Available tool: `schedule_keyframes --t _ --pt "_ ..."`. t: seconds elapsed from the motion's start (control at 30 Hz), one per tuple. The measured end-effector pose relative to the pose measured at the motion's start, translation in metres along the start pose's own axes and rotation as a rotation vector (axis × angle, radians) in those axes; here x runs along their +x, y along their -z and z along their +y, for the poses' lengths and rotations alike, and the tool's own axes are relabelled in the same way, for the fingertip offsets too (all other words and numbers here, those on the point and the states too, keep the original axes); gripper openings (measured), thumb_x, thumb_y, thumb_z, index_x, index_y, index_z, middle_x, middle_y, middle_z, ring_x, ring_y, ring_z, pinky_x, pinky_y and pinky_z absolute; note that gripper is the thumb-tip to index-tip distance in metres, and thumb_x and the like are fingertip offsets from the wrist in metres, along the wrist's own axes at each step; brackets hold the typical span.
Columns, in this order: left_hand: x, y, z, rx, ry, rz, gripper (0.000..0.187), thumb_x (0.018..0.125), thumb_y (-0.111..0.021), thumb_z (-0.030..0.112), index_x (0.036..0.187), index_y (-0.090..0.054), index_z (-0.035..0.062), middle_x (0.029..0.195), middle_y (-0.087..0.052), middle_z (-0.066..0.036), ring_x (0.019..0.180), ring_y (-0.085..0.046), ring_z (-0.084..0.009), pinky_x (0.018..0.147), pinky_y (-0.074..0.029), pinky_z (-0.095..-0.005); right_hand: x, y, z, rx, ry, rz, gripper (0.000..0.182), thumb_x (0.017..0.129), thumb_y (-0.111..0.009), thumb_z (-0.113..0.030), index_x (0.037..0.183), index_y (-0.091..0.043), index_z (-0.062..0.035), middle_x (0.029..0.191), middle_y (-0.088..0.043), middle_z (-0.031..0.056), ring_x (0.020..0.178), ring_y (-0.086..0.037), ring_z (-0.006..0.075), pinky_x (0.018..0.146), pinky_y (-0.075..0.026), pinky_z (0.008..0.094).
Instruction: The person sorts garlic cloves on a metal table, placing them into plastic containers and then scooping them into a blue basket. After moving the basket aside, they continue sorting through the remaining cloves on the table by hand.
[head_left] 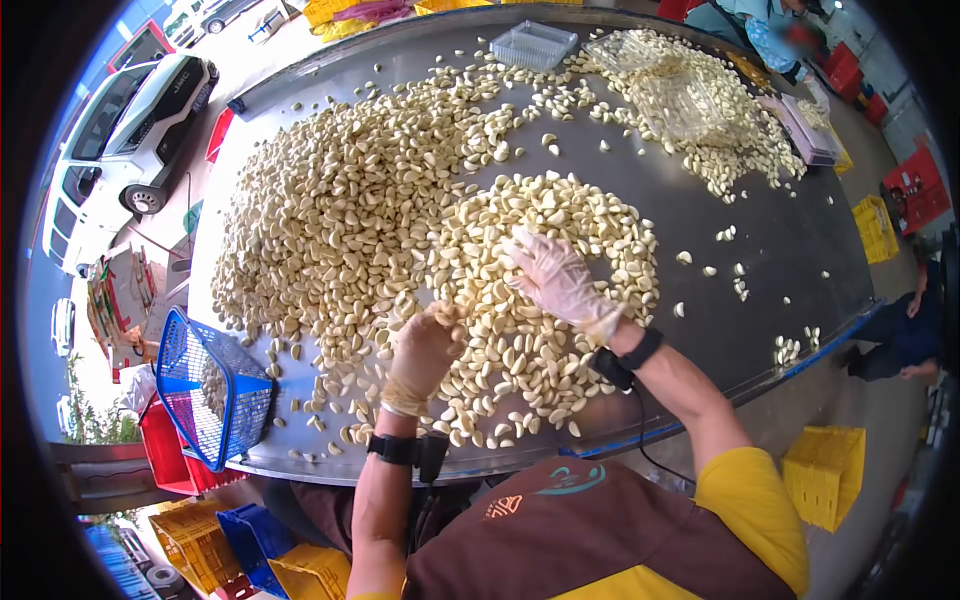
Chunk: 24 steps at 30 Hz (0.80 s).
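Observation:
Peeled garlic cloves [340,190] lie in a broad heap across the left of a metal table. A smaller pile of garlic cloves [540,350] spreads in front of me. My right hand [560,278], in a thin pale glove, rests on top of this smaller pile with its fingers stretched out over the cloves. My left hand [425,350], also gloved, is at the near left edge of the pile, between the two heaps. Its fingers are curled in; what they hold, if anything, is hidden. Dark bands circle both wrists.
A blue plastic basket [215,390] stands at the table's [740,300] near left corner. Clear plastic boxes [532,46] sit at the far side, beside another garlic pile [700,110]. A co-worker [765,35] is at the far right. Yellow crates [825,478] stand on the floor.

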<state>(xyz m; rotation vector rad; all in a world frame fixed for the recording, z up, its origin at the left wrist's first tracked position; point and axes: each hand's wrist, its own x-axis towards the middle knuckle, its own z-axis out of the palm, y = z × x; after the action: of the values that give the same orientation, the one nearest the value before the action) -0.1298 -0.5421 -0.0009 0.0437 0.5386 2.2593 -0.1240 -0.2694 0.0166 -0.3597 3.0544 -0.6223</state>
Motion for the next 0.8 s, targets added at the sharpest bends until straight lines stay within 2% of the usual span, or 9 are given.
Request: schedule_keyframes --t 0.03,0.1,0.2,0.23,0.33,0.43,0.5,0.57,0.8 --pt "0.009 0.009 -0.006 -0.018 -0.015 -0.019 0.034 0.097 -0.056 0.033 0.117 -0.060 0.0066 0.117 -0.065 -0.010 0.091 -0.060 -0.0194 0.071 -0.045 -0.0290 0.012 -0.011 0.000 -0.222 0.062 0.218 0.058 0.093 -0.056 -0.046 0.144 -0.046 -0.0218 0.155 -0.035 0.0115 0.140 -0.034 0.0357 0.106 -0.032 0.0615" --pt "0.004 -0.001 -0.021 0.072 -0.123 0.372 0.027 0.098 -0.057 0.029 0.113 -0.062 0.0076 0.109 -0.064 -0.008 0.090 -0.060 -0.0174 0.071 -0.047 -0.0275 0.009 -0.032 -0.018 -0.313 0.136 -0.183 0.069 0.091 -0.053 -0.057 0.151 -0.036 -0.0250 0.161 -0.022 0.0097 0.147 -0.017 0.0403 0.105 -0.013 0.0769" --pt "-0.017 0.016 -0.025 0.799 -0.303 0.393 0.026 0.101 -0.054 0.028 0.116 -0.061 0.0075 0.099 -0.064 -0.002 0.085 -0.059 -0.0116 0.071 -0.048 -0.0243 -0.041 -0.050 -0.037 -0.206 0.316 -0.202 0.071 0.091 -0.054 -0.055 0.152 -0.034 -0.0265 0.163 -0.018 0.0063 0.149 -0.008 0.0404 0.106 -0.009 0.0785" --pt "-0.028 0.052 -0.013 0.887 -0.166 0.428 0.039 0.091 -0.065 0.002 0.127 -0.050 -0.0049 0.097 -0.060 -0.004 0.089 -0.062 -0.0130 0.077 -0.052 -0.0216 -0.059 -0.027 -0.045 -0.229 0.331 -0.379 0.069 0.091 -0.057 -0.051 0.152 -0.035 -0.0279 0.164 -0.016 0.0055 0.150 -0.007 0.0403 0.107 -0.009 0.0784" --pt "-0.040 0.001 0.003 0.120 0.137 0.439 0.024 0.101 -0.055 0.024 0.117 -0.058 0.0057 0.081 -0.049 0.005 0.064 -0.042 -0.0027 0.054 -0.034 -0.0161 -0.085 0.003 -0.019 -0.023 0.481 -0.774 0.064 0.089 -0.064 -0.040 0.149 -0.041 -0.0311 0.164 -0.014 0.0057 0.150 -0.008 0.0391 0.103 -0.012 0.0817" --pt "-0.031 0.000 -0.014 0.102 0.171 0.420 0.025 0.101 -0.056 0.023 0.118 -0.058 0.0046 0.082 -0.050 0.005 0.065 -0.045 -0.0036 0.055 -0.036 -0.0162 -0.074 0.022 0.022 0.674 0.186 -0.227 0.041 0.089 -0.062 -0.011 0.130 -0.062 -0.0209 0.144 -0.051 0.0093 0.124 -0.057 0.0269 0.108 -0.043 0.0430" --pt "-0.014 -0.002 -0.025 0.129 0.210 0.339 0.027 0.103 -0.052 0.024 0.119 -0.058 0.0037 0.084 -0.053 0.004 0.067 -0.047 -0.0044 0.056 -0.037 -0.0161 -0.045 0.022 0.075 0.213 0.189 0.280 0.031 0.087 -0.061 -0.003 0.116 -0.067 -0.0125 0.120 -0.065 0.0092 0.100 -0.066 0.0269 0.092 -0.053 0.0309" --pt "0.003 -0.012 -0.031 0.085 0.238 0.282 0.026 0.103 -0.051 0.024 0.118 -0.059 0.0039 0.083 -0.053 0.004 0.067 -0.048 -0.0048 0.056 -0.038 -0.0161 -0.028 0.027 0.114 -0.143 -0.012 0.457 0.023 0.084 -0.065 -0.004 0.106 -0.068 -0.0092 0.104 -0.066 0.0101 0.090 -0.064 0.0299 0.081 -0.052 0.0397" --pt "0.036 -0.036 -0.048 0.095 0.228 0.236 0.033 0.104 -0.046 0.023 0.129 -0.055 0.0015 0.097 -0.063 -0.003 0.086 -0.062 -0.0120 0.071 -0.049 -0.0219 -0.024 0.028 0.127 -0.032 -0.180 0.456 0.018 0.080 -0.071 -0.012 0.098 -0.071 -0.0091 0.091 -0.066 0.0088 0.089 -0.062 0.0299 0.080 -0.048 0.0423"
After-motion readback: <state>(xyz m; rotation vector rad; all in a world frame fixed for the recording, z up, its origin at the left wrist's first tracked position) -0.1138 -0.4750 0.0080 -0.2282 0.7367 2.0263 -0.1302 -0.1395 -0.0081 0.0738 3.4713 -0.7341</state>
